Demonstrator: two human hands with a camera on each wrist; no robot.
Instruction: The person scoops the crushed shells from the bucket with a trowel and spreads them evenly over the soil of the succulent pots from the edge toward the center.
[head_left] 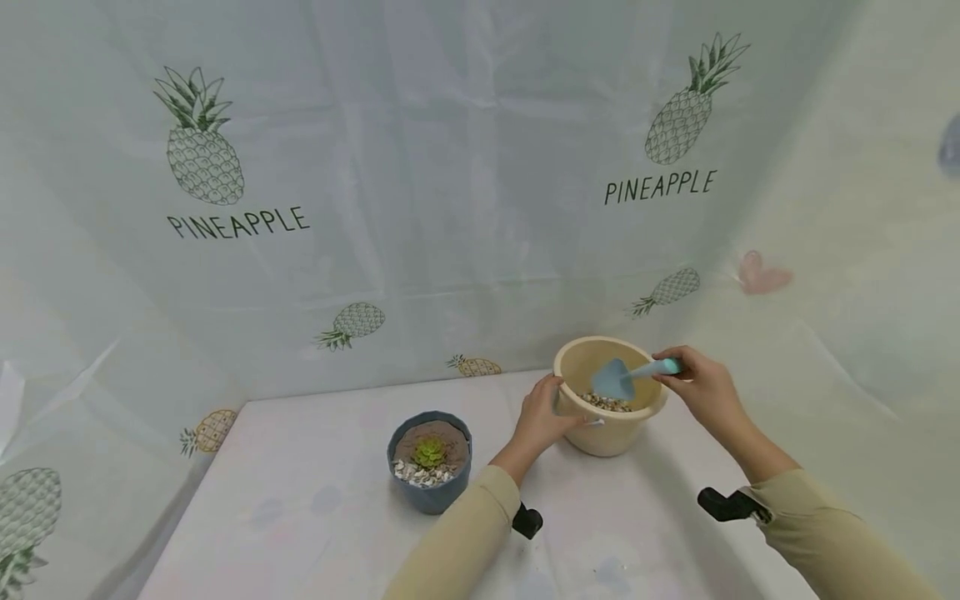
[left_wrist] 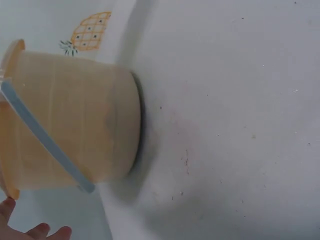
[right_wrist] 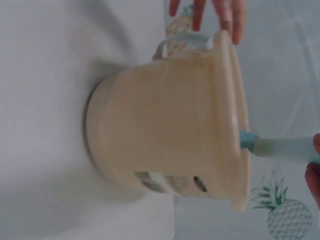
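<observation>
My right hand (head_left: 702,386) pinches the handle of a small blue trowel (head_left: 614,380) at the right rim of a cream bucket (head_left: 607,435). The trowel's blade tilts down inside the bucket, above mixed pebbles (head_left: 604,402) at the bottom. At the bucket's left rim, my left hand (head_left: 542,414) grips with the thumb across the front near the handle mount and fingertips (left_wrist: 7,204) at the lip. The bucket stands upright, its grey-blue bail handle (left_wrist: 46,141) hanging down its side in the left wrist view.
Left of the bucket stands a blue-grey pot (head_left: 432,500) holding brown soil, a green succulent (head_left: 430,452) and white stones along its near side. Behind the white-covered table (head_left: 322,454) hangs a pineapple-print curtain (head_left: 450,183). Tiny crumbs dot the cloth.
</observation>
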